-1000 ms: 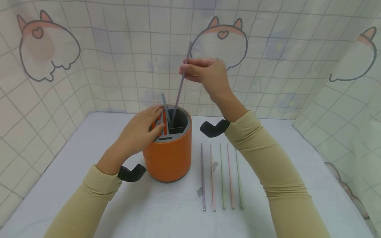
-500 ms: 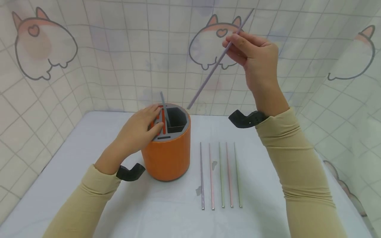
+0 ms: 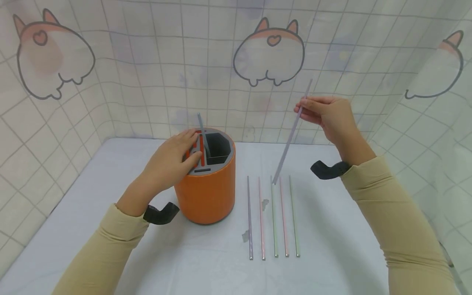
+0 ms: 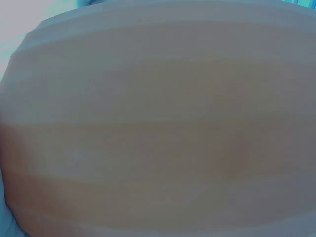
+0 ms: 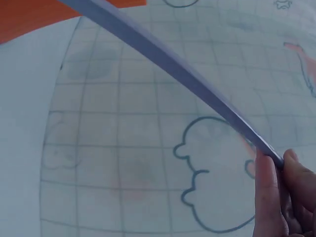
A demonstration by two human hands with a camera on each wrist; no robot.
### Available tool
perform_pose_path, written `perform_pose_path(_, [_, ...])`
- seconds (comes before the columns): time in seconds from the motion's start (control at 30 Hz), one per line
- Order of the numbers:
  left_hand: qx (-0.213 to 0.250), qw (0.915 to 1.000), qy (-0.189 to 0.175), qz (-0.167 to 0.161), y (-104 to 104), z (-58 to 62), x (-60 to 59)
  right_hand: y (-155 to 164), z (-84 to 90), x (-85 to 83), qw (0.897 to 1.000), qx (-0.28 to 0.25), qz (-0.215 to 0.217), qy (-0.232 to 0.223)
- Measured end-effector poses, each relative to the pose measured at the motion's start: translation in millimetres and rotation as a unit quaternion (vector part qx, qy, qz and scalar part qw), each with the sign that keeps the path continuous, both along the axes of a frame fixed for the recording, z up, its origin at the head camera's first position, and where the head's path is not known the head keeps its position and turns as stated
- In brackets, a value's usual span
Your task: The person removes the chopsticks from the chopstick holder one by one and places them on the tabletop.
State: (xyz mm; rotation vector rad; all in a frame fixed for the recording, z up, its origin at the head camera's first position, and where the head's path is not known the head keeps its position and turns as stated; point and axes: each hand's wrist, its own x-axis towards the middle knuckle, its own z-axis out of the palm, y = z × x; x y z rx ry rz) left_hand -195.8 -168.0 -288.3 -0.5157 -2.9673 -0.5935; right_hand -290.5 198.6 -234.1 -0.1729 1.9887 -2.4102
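My right hand (image 3: 330,116) pinches a purple chopstick (image 3: 291,141) near its upper end, between thumb and fingertips. The stick slants down to the left, its lower tip overlapping the top of the row of chopsticks in the head view. In the right wrist view the chopstick (image 5: 187,81) runs up and left from the fingertips. My left hand (image 3: 171,162) rests on top of an orange utensil holder (image 3: 206,198), thumb and fingers spread over its grey slotted lid. A blue chopstick (image 3: 203,133) stands tilted in the holder's large opening. Blurred skin fills the left wrist view.
Right of the holder, several chopsticks lie side by side on the white table cover (image 3: 206,262): a purple one (image 3: 250,221), pink ones (image 3: 262,221) and green ones (image 3: 295,221). Behind stands a checked cloth wall (image 3: 147,82) with cartoon animals.
My right hand has lifted the purple chopstick out of the holder's opening, carried it right, and lowered it toward the row. The left hand has stayed on the holder.
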Motion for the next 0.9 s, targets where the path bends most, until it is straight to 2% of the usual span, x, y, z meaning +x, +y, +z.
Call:
perform_pose_path(0.13, [0.000, 1.0000, -0.001, 0.000, 0, 0.4, 0.9, 18, -29.2, -1.3, 0.997, 0.065, 0.032, -0.040])
perform_pose_path(0.33, [-0.002, 1.0000, -0.001, 0.000, -1, 0.4, 1.2, 45, -73.5, -1.4, 0.984, 0.123, 0.071, -0.112])
perform_pose_path(0.53, [-0.003, 1.0000, -0.003, 0.003, -1, -0.5, 1.3, 64, -118.1, 2.0, 0.967, 0.186, 0.088, -0.151])
perform_pose_path(0.67, [-0.005, 1.0000, -0.003, 0.004, -1, -0.8, 0.7, 71, -141.5, 5.6, 0.960, 0.199, 0.099, -0.174])
perform_pose_path(0.83, [-0.006, 1.0000, -0.004, 0.003, -1, 0.0, 1.0, 76, -162.0, 7.7, 0.951, 0.208, 0.103, -0.203])
perform_pose_path(0.9, [-0.006, 1.0000, -0.003, 0.002, 0, 0.2, 1.0, 77, -168.8, 8.5, 0.951, 0.203, 0.102, -0.211])
